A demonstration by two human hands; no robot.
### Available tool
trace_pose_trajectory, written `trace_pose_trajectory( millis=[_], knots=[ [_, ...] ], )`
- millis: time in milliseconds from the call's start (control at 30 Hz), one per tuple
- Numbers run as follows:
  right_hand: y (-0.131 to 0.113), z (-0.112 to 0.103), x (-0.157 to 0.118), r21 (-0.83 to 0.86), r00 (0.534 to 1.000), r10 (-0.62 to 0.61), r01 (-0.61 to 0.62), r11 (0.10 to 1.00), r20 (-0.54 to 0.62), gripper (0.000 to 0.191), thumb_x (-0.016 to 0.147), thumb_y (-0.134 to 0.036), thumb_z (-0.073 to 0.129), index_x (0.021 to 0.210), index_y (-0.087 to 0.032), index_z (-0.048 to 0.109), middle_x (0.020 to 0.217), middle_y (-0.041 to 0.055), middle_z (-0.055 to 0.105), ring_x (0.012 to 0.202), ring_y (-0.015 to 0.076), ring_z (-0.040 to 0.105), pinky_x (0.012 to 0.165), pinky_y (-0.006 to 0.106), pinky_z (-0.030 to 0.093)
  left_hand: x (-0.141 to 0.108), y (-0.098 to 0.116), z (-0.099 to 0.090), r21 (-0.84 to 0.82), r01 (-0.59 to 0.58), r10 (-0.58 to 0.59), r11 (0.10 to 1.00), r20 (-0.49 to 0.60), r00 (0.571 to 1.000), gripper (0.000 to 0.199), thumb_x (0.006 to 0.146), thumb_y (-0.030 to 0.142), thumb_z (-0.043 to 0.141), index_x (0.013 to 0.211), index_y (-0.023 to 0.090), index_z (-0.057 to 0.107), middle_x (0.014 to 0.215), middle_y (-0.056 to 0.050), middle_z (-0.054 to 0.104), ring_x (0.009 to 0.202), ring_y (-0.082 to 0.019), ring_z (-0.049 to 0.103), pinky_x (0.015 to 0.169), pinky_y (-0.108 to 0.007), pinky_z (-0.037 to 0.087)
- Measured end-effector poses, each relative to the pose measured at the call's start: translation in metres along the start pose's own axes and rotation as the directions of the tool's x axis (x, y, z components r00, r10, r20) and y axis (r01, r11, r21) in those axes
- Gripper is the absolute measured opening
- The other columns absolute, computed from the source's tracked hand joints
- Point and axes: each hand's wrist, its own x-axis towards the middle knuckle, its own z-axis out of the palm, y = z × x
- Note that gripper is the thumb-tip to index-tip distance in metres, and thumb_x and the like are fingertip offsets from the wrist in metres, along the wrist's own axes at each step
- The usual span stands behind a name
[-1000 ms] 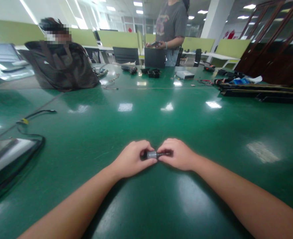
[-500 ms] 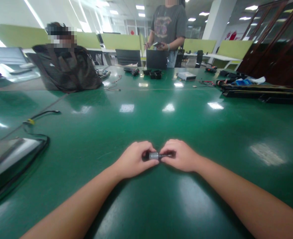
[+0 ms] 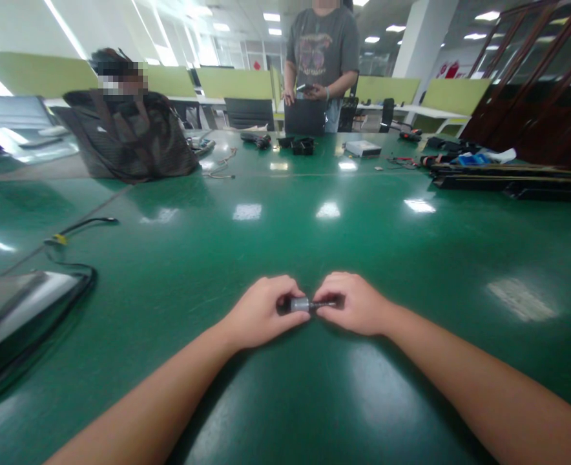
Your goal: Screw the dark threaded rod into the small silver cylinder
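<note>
A small grey cylindrical object (image 3: 300, 304) with a dark, thin shaft lies level between my hands, close above or on the green table (image 3: 285, 252). My left hand (image 3: 265, 311) is closed around its thick grey body from the left. From the right, my right hand (image 3: 352, 303) pinches the thin dark part, with thumb and fingers near the middle of the object. The fingertips of both hands are close together. Both ends of the object are partly hidden by the palms.
A dark bag (image 3: 130, 135) stands at the back left. A silver device (image 3: 28, 300) with black cables lies at the left. Across the table are a white box (image 3: 362, 148), dark parts (image 3: 303, 146) and long black bars (image 3: 513, 181). A person (image 3: 321, 58) stands behind.
My hands and the object have barely moved. The standing person has shifted slightly left and lowered one hand toward the black panel.
</note>
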Motion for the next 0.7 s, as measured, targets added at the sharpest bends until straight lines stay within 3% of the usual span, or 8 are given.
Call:
trace_pose_trajectory(
  millis=[700],
  knots=[
    [0.0018, -0.0057, -0.0044, -0.073, 1.0, 0.031, -0.031, 0.997, -0.002, 0.008, 0.08, -0.018, 0.078, 0.086, -0.018, 0.074, 0.083, 0.0025, 0.072, 0.079, 0.0169, 0.063, 0.076, 0.03, 0.044, 0.0007, 0.0013, 0.0006, 0.003, 0.035, -0.035, 0.999, -0.007, 0.999, 0.024, 0.087, 0.043, 0.073, 0.094, 0.021, 0.069, 0.083, 0.001, 0.067, 0.073, -0.016, 0.061, 0.071, -0.029, 0.041]
  ],
)
